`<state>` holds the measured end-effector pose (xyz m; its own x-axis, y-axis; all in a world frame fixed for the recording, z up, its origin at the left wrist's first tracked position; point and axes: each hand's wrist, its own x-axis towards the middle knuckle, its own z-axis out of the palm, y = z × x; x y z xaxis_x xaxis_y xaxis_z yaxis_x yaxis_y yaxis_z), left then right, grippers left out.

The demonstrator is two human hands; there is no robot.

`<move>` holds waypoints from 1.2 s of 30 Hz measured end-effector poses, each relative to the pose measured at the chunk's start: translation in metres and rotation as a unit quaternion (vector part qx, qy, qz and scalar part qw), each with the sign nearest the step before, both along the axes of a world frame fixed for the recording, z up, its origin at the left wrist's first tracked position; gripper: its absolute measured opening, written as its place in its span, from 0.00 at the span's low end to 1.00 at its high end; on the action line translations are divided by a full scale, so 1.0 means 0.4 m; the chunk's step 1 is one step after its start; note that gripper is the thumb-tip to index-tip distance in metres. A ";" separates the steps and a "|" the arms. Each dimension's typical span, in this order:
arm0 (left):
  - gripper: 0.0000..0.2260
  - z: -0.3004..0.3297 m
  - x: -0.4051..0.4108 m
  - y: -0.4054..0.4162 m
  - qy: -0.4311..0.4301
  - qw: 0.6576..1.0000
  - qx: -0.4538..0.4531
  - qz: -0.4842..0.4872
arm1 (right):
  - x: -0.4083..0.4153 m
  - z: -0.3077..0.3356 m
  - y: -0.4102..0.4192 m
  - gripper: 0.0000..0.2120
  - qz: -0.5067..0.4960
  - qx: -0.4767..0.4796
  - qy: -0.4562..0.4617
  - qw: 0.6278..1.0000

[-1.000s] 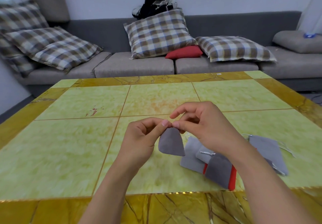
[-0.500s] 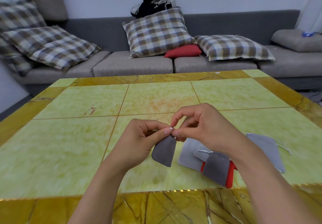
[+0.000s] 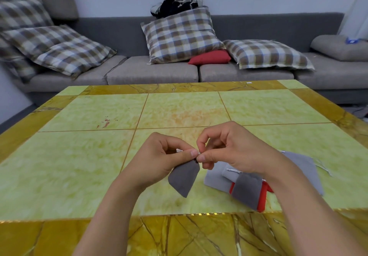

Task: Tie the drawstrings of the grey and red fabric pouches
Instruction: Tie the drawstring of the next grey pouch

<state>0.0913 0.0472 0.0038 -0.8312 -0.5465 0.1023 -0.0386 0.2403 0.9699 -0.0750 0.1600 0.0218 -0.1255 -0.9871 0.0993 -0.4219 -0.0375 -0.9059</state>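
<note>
Above the near part of the yellow tiled surface [image 3: 89,166], the left hand [image 3: 167,162] and right hand [image 3: 229,150] meet fingertip to fingertip, both pinching the white drawstring [image 3: 180,150] at the mouth of a dark grey pouch [image 3: 184,178], which hangs just below them, clear of the surface. The cord is thin and short, so I judge it could slip from either pinch, or the half-formed knot could loosen if the pouch swings. The knot itself is hidden between the fingertips. Just right of the hanging pouch lies a pile of grey and red pouches [image 3: 247,190], partly covered by the right forearm; their count and ties are unclear.
</note>
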 end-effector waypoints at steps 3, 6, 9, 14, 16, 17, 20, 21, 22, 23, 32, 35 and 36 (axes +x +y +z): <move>0.05 0.002 0.000 0.001 0.070 0.994 0.085 0.011 | 0.002 0.008 0.000 0.03 0.011 -0.042 -0.067 0.997; 0.04 0.008 -0.005 0.010 0.123 0.977 0.174 0.000 | 0.005 0.018 0.001 0.02 0.022 -0.074 -0.118 0.990; 0.06 0.015 -0.007 0.020 0.140 0.967 0.213 -0.027 | 0.012 0.018 -0.003 0.02 0.029 -0.084 -0.148 0.985; 0.08 0.013 -0.008 0.023 0.160 0.947 0.273 -0.064 | 0.025 0.018 -0.011 0.03 0.040 -0.085 -0.160 0.983; 0.10 0.009 -0.011 0.020 0.152 0.944 0.288 -0.056 | 0.026 0.022 -0.009 0.03 0.042 -0.078 -0.131 0.987; 0.08 0.007 -0.012 0.019 0.145 0.945 0.291 -0.042 | 0.025 0.022 -0.008 0.03 0.039 -0.076 -0.118 0.989; 0.05 0.009 -0.018 0.014 0.118 0.952 0.280 0.019 | 0.015 0.024 -0.004 0.05 0.001 -0.075 -0.088 0.993; 0.06 0.010 -0.018 0.012 0.114 0.954 0.275 0.036 | 0.009 0.024 -0.004 0.07 -0.016 -0.068 -0.068 0.995; 0.07 0.009 -0.018 0.010 0.113 0.953 0.276 0.052 | 0.002 0.023 -0.002 0.09 -0.032 -0.057 -0.042 0.997; 0.08 0.010 -0.019 0.011 0.115 0.949 0.285 0.069 | -0.004 0.022 0.000 0.10 -0.046 -0.044 -0.011 0.998; 0.09 0.017 -0.021 0.025 0.050 0.986 0.104 0.123 | 0.028 0.033 -0.004 0.03 -0.074 -0.030 0.230 0.970; 0.05 0.015 -0.020 0.022 0.039 0.991 0.065 0.113 | 0.025 0.028 -0.003 0.03 -0.065 -0.029 0.245 0.967; 0.04 0.010 -0.020 0.019 0.038 0.992 0.057 0.109 | 0.023 0.028 -0.003 0.03 -0.063 -0.031 0.245 0.967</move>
<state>0.0833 0.0547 0.0080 -0.6846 -0.7236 0.0876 -0.0030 0.1230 0.9924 -0.0658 0.1590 0.0330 -0.1666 -0.9573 0.2361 -0.8045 -0.0065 -0.5939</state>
